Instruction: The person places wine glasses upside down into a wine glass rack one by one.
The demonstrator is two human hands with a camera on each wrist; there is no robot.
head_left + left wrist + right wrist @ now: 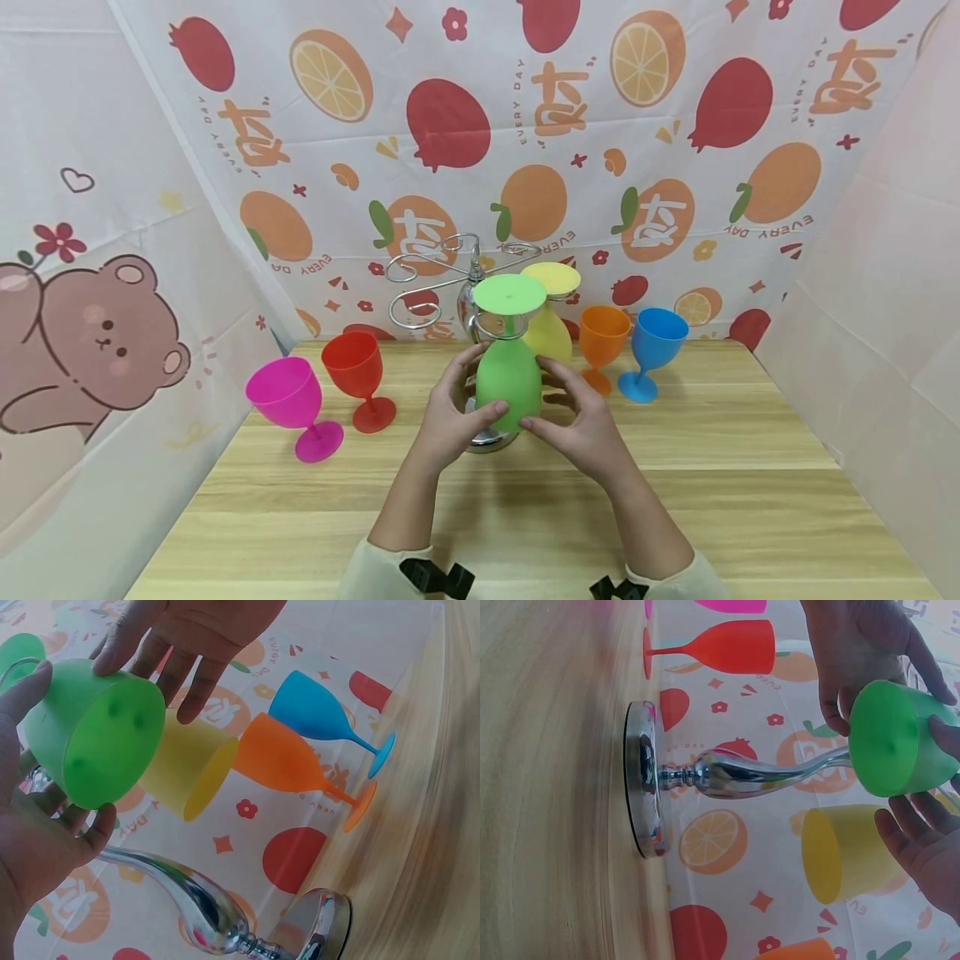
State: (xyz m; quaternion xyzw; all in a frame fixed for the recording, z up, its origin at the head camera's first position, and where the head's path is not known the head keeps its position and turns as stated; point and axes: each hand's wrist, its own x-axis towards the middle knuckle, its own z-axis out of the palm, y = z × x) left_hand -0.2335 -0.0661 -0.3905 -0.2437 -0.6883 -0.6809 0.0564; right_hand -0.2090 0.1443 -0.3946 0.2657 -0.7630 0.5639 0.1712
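Note:
A green plastic goblet point(509, 379) hangs upside down from a wire loop of the chrome glass rack point(491, 440), its round foot above the loop. My left hand point(455, 408) holds the bowl from the left, thumb at the front. From the right, my right hand point(581, 421) holds the same bowl, thumb near the rim. In the left wrist view the goblet's opening point(116, 742) faces the camera between both hands. Behind it a yellow goblet point(550, 337) also hangs upside down in the rack, partly hidden by the green one.
Upright on the wooden table point(720, 483) stand a magenta goblet point(288, 396) and a red goblet point(356, 371) to the left, an orange goblet point(602, 336) and a blue goblet point(656, 342) to the right. Bare wire loops point(416, 312) extend leftward. A fruit-print cloth point(570, 167) hangs behind.

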